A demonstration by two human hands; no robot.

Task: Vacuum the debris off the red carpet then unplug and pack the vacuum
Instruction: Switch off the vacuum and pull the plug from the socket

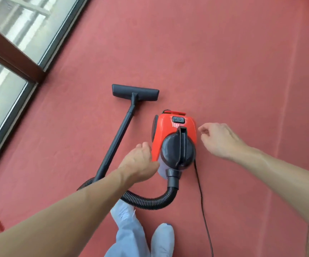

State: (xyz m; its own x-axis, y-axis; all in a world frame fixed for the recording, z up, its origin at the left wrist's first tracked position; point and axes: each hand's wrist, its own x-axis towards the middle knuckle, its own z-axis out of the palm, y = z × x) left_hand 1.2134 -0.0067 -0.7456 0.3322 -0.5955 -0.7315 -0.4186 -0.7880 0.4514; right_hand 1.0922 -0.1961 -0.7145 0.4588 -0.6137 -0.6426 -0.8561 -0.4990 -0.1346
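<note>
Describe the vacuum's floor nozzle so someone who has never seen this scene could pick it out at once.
Start at the glass window with the dark frame along the left edge of the red carpet. Just right of it, a straight black wand runs up the carpet to a flat, wide black plastic floor nozzle. Unlike the red-orange canister vacuum body beside it, it is all black, low and bar-shaped.

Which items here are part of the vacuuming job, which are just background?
Job: red vacuum body, hose, wand, floor head, power cord, red carpet, left hand, right hand.
Background: window frame, shoe covers.
</note>
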